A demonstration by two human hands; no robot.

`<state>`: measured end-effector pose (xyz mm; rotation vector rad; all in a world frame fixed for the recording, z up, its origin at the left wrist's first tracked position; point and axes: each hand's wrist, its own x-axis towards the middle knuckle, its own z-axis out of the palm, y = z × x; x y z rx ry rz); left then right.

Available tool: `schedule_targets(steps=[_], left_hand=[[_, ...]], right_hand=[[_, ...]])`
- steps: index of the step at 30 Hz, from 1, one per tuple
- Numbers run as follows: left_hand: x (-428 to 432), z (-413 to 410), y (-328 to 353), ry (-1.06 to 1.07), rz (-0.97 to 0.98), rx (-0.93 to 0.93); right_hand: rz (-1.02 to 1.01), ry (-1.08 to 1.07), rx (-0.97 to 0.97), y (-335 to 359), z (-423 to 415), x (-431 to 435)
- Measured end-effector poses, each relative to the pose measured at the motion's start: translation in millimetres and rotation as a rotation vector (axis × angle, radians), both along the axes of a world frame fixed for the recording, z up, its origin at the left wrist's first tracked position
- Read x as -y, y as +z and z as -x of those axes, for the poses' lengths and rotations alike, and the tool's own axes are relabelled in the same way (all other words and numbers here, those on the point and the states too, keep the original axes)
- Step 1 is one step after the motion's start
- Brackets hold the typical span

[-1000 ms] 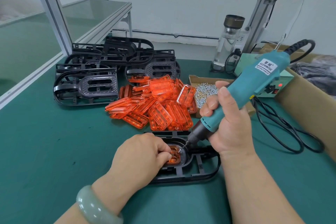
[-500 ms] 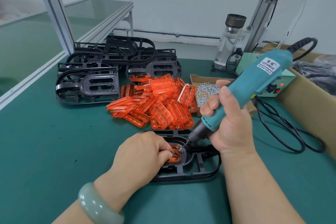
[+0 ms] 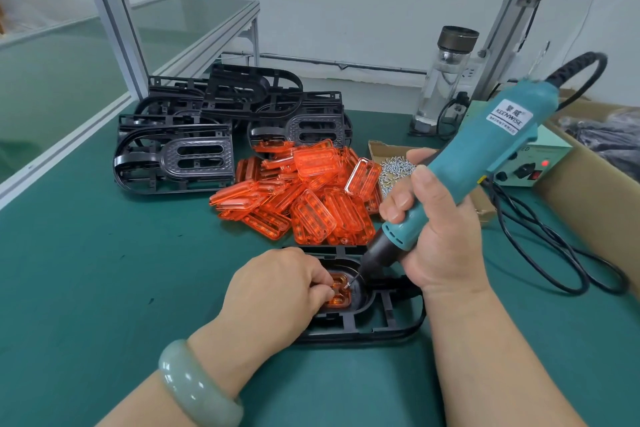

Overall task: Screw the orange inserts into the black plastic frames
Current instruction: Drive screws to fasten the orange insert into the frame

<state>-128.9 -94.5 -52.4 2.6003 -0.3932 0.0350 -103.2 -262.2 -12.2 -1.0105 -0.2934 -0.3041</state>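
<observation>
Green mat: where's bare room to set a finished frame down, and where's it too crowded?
Free: the wide mat left of the left hand, in front of the black frame stack. Also the near right corner, between the right hand and the cable. Crowded: behind the working frame, where the orange pile, screws and bottle sit.

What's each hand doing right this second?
Left hand: fingers pinched shut, steadying the orange plastic insert in the black plastic frame.
Right hand: closed around the teal electric screwdriver.
</observation>
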Motion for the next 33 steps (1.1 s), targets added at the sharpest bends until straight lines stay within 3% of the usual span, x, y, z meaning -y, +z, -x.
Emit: schedule_targets(steps=[9,23,33], left_hand=[[1,-1,2,-0.011,-0.077,0.029],[2,-1,2,-0.027,-0.12,0.066],[4,0,3,-0.003,-0.114,0.07]], right_hand=[[0.194,0.153,0.095,7,-5,-17],[0.062,0.113,0.01,4,-2,-11],[0.107,0.153,0.025,4,-3,-11]])
